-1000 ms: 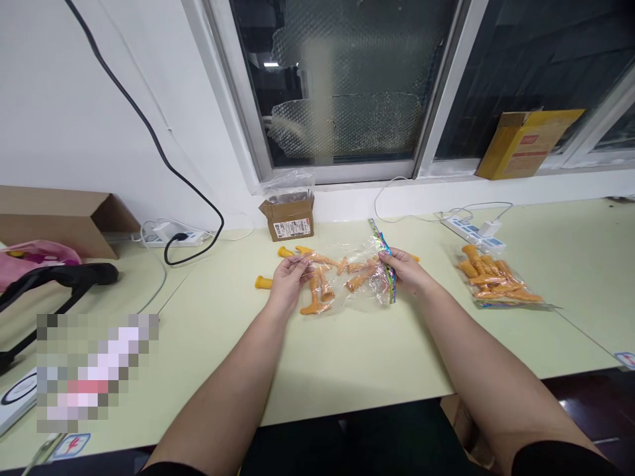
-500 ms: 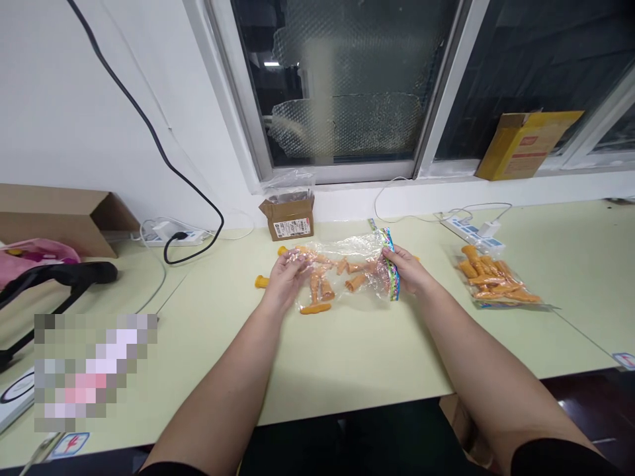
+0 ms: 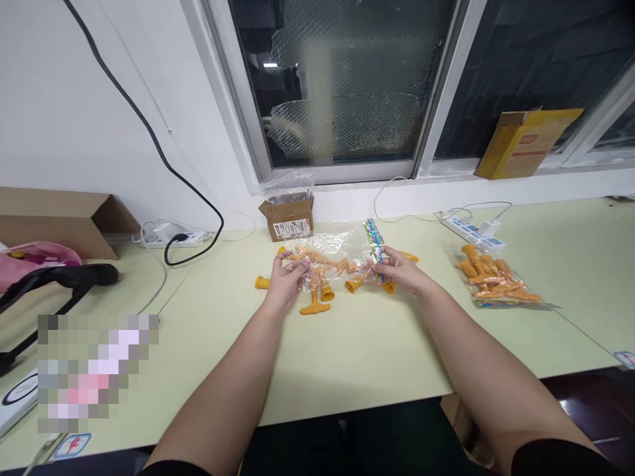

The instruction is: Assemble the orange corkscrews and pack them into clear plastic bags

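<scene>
A clear plastic bag (image 3: 337,243) with a colourful printed header is stretched between my two hands. My left hand (image 3: 289,277) pinches its left end. At the right, my right hand (image 3: 399,270) grips the bag beside the header strip. Orange plastic pieces lie on the table under and around the bag, some seen through the film. A T-shaped orange piece (image 3: 315,309) shows below the bag's lower edge, and an orange cone (image 3: 262,282) lies left of my left hand.
A filled bag of orange pieces (image 3: 489,276) lies to the right. Behind stand a small cardboard box (image 3: 292,220) and a power strip (image 3: 471,233). A black strap-like frame (image 3: 74,281) and a larger box (image 3: 54,221) are at the left.
The bag's header end has moved left and its lower edge up, uncovering more of the orange pieces. My right hand has shifted slightly left.
</scene>
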Motion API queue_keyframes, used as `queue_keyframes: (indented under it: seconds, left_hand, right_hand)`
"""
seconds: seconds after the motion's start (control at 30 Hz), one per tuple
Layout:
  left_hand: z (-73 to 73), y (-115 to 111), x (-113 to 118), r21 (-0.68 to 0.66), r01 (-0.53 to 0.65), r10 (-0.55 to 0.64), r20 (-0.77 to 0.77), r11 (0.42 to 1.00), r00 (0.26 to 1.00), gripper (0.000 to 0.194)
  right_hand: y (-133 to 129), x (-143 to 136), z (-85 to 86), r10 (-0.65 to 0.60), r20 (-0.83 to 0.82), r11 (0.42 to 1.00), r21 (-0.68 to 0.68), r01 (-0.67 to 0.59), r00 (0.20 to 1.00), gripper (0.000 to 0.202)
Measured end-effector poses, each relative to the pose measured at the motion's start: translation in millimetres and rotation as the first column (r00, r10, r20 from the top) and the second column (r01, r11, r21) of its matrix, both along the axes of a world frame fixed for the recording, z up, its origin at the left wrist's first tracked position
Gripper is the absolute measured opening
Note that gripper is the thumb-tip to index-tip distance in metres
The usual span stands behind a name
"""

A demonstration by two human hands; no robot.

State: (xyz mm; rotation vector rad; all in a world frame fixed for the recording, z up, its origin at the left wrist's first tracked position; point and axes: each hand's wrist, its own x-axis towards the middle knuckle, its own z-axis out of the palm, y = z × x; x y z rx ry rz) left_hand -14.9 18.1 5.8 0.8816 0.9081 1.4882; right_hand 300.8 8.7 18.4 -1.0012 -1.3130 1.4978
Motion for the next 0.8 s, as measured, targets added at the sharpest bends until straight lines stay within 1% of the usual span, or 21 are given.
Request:
queue_keyframes:
  seconds: [0.1,0.3,0.43,0.5,0.57,0.63,0.67,0.73,0.8]
  left_hand:
    - [3.1,0,-2,0.005,-0.04,0.04,0.007,0.999,0.999,0.072]
    - [6.6,1,-7,0.0,-0.065,0.065,0.009,0.998,0.998,0.07]
    - [5.5,2,-7,0.001,-0.01,0.01,-0.001,1.0,1.0,0.067]
    - [5.2,2,-7,0.015,0.027,-0.026,-0.041,1.0,0.999,0.064]
    - [5.3,2,-7,0.056,0.031,-0.027,-0.08,0.998,0.996,0.055]
    - [6.0,2,-8,0.123,0.012,0.003,-0.121,0.992,0.993,0.044]
    - [6.5,2,-8,0.162,-0.001,0.024,-0.143,0.987,0.989,0.038]
    - [8.2,1,-9,0.237,-0.011,0.057,-0.188,0.972,0.981,0.027]
    - [10.0,-2,-9,0.303,-0.002,0.076,-0.233,0.953,0.97,0.021]
  right_hand:
    - [4,3,-4.8,-0.018,0.032,0.999,0.03,0.017,0.999,0.05]
    - [9,11,-8.8,-0.049,0.043,0.997,0.056,0.046,0.998,0.044]
    - [9,9,-8.0,-0.068,0.02,0.996,0.06,0.066,0.998,0.041]
    - [8,7,-6.2,-0.093,0.008,0.991,0.101,0.092,0.996,0.036]
    - [7,5,-4.2,-0.144,0.005,0.976,0.168,0.141,0.99,0.03]
    - [8,5,-2.6,-0.218,0.015,0.942,0.264,0.207,0.976,0.026]
    - [9,5,-2.1,-0.27,0.026,0.914,0.32,0.248,0.963,0.024]
    - [11,6,-1.8,-0.39,0.057,0.838,0.435,0.329,0.919,0.019]
    - [13,7,-2.0,-0.495,0.085,0.765,0.515,0.388,0.865,0.015]
